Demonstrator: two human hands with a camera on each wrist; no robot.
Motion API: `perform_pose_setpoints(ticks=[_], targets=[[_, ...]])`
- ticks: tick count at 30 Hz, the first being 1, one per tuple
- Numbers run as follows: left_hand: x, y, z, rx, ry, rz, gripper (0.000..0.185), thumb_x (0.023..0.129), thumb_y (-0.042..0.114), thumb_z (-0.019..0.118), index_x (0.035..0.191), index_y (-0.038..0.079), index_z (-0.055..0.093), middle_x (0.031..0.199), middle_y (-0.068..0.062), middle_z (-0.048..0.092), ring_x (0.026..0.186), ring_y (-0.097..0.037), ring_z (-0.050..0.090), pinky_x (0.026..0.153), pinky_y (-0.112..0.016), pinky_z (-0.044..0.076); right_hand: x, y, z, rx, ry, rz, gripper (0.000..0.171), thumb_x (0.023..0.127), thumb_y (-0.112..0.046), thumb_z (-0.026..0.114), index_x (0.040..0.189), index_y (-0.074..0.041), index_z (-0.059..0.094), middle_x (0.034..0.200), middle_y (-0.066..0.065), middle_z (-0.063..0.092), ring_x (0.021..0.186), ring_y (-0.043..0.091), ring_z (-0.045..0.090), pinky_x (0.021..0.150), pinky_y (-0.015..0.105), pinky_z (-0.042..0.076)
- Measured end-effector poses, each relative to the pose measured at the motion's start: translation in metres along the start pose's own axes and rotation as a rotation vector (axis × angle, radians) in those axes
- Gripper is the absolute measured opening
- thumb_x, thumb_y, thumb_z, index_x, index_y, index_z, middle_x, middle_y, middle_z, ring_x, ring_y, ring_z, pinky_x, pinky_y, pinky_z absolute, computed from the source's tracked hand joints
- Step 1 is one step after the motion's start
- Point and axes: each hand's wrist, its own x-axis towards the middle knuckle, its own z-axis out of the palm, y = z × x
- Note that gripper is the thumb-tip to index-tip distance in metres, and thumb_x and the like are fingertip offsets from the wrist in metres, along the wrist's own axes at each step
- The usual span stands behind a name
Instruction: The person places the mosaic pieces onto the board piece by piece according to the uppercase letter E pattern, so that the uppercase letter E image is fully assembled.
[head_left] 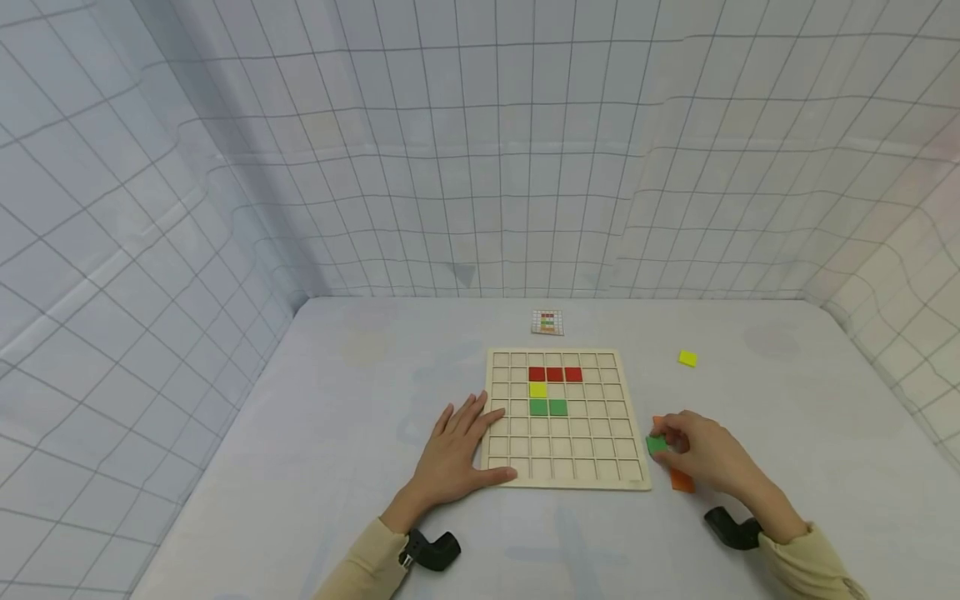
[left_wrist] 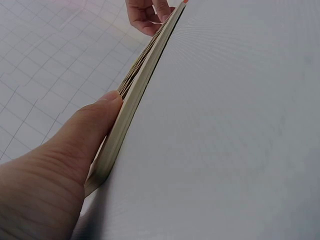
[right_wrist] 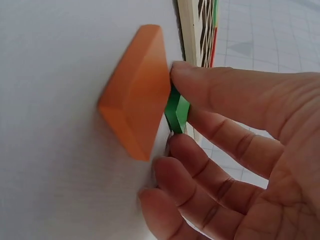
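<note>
Right hand (head_left: 701, 454) pinching green tile (head_left: 657, 445) just right of wooden grid board (head_left: 567, 477), nearer than flat, relaxed left hand (head_left: 457, 450) steadying board's left edge.

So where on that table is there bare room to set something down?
Bare table runs left of the wooden board, and also between the board and the loose yellow tile. It is crowded by the right hand, with its green tile and orange tiles.
</note>
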Motion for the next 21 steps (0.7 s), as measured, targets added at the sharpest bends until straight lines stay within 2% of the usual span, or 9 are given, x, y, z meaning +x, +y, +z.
perform_pose_setpoints(ticks=[5,12,21], targets=[[0.0,0.0,0.001,0.0,0.002,-0.004,0.087,0.079,0.072,0.054,0.147,0.02,0.037,0.156,-0.007,0.02,0.143,-0.021,0.012,0.113,-0.046,0.007,0.0,0.002,-0.001,0.025,0.002,-0.01,0.024,0.076,-0.017,0.08,0.089,-0.014,0.061,0.076,-0.003,0.05,0.068,0.013,0.045,0.056,0.026,0.037],[0.001,0.0,0.0,-0.002,-0.006,-0.007,0.088,0.079,0.073,0.054,0.147,0.02,0.036,0.156,-0.006,0.019,0.143,-0.021,0.011,0.113,-0.045,0.006,-0.001,0.001,-0.001,0.06,0.032,-0.017,0.019,0.079,-0.012,0.076,0.088,-0.013,0.059,0.074,-0.007,0.058,0.067,0.011,0.051,0.056,0.026,0.043],[0.002,0.0,0.0,0.005,-0.009,-0.005,0.088,0.079,0.072,0.055,0.147,0.019,0.037,0.155,-0.008,0.021,0.143,-0.022,0.012,0.113,-0.046,0.006,0.018,-0.017,0.007,0.133,0.194,-0.138,0.017,0.079,0.0,0.074,0.085,-0.01,0.061,0.071,-0.005,0.05,0.062,0.009,0.045,0.052,0.023,0.04]])
